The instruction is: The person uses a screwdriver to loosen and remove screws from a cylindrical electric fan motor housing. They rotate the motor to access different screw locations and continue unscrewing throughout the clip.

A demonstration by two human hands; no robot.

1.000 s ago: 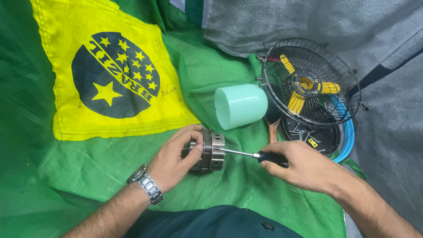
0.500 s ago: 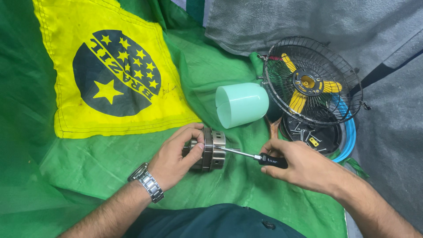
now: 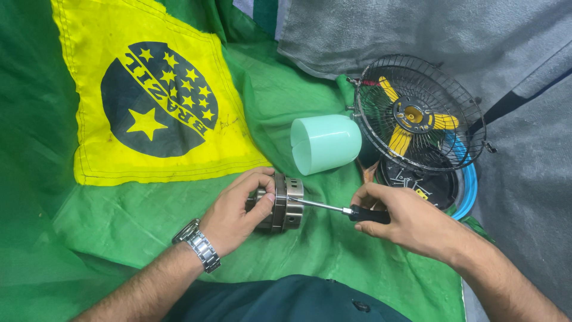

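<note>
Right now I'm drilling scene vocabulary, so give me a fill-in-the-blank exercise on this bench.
1. The left hand grips a metal ____.
2. The right hand holds a ____ with its tip at the motor.
3. The fan has ____ blades.
4. The mint cover lies on ____ cloth.

Missing words: motor; screwdriver; yellow; green
</note>
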